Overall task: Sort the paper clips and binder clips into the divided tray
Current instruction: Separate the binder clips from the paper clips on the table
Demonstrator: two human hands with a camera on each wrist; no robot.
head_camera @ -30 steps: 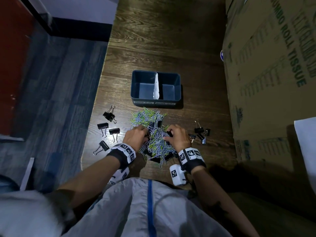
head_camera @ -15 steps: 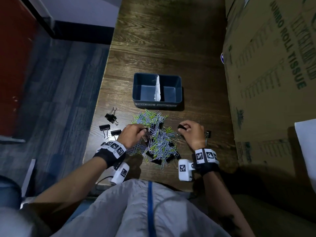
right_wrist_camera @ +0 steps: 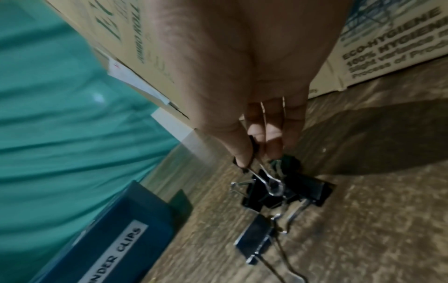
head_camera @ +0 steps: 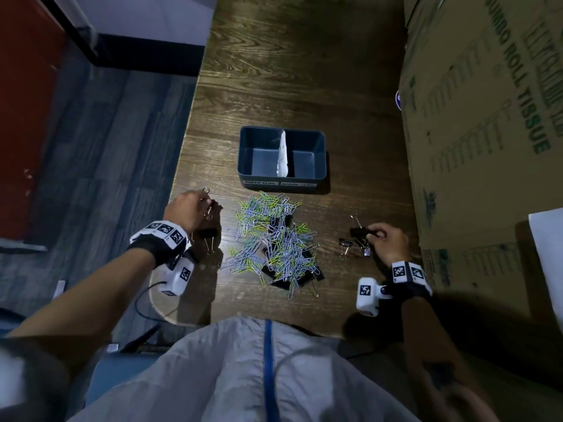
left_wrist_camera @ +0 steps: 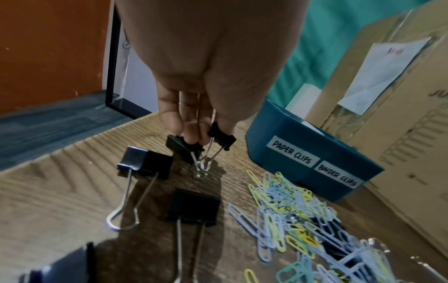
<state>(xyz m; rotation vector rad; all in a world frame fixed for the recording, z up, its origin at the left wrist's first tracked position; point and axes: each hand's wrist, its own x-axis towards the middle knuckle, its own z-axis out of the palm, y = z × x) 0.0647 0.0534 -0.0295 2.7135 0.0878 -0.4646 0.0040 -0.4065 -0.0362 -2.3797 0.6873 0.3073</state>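
The left hand (left_wrist_camera: pixel 206 63) is pinching a small black metal binder clip (left_wrist_camera: pixel 221 138) in its curled fingers (left_wrist_camera: pixel 171 122), just above the dark wooden tabletop (head_camera: pixel 304 86). The right hand (head_camera: pixel 388 243) is pinching another black binder clip (right_wrist_camera: pixel 252 153) over a cluster right of the heap of pastel paper clips (head_camera: pixel 274 239). The blue plastic divided tray (head_camera: pixel 243 153) is sitting beyond the heap, both compartments bare.

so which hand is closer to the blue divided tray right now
Left, narrowly. The left hand sits just off the tray's near-left corner; the right hand is further back toward the person, near the cardboard box.
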